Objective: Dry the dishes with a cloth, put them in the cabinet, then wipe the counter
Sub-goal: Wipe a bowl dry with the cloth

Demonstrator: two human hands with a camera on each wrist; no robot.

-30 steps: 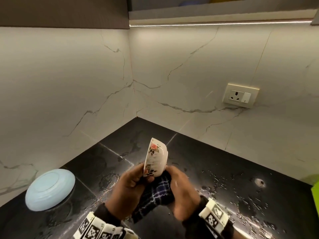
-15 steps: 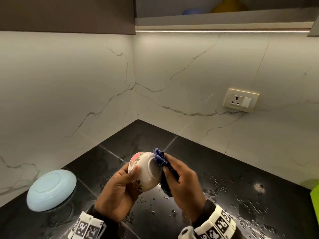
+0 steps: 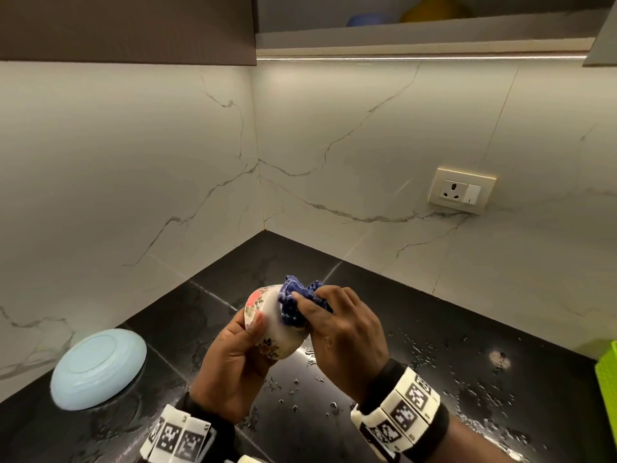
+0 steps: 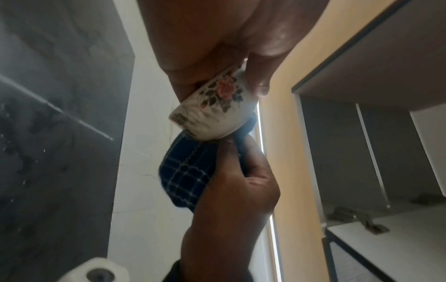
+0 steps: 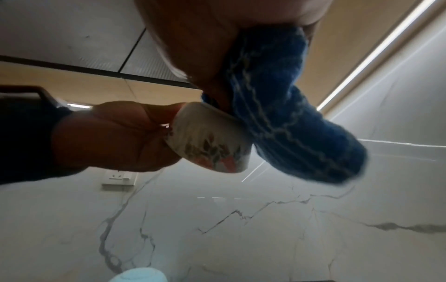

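**A:** What is the left hand [image 3: 233,365] doing?

**B:** It holds a small white bowl [image 3: 273,324] with flowers on it. The thumb and fingers wrap round the bowl. The bowl is tipped on its side, up in the air over the black counter [image 3: 434,329].

**A:** And the right hand [image 3: 347,332]?

**B:** Its fingers are curled tight round a bunched blue check cloth [image 3: 295,302]. The cloth is pressed against the bowl.

**A:** What else is near?

**B:** Little drops of water [image 3: 474,372] lie on the counter under and beside the hands. A light blue plate [image 3: 98,367] sits upside down, well to the left by the wall. A white wall socket [image 3: 460,190] is on the marble wall behind. Up top is an open cabinet [image 3: 424,35].
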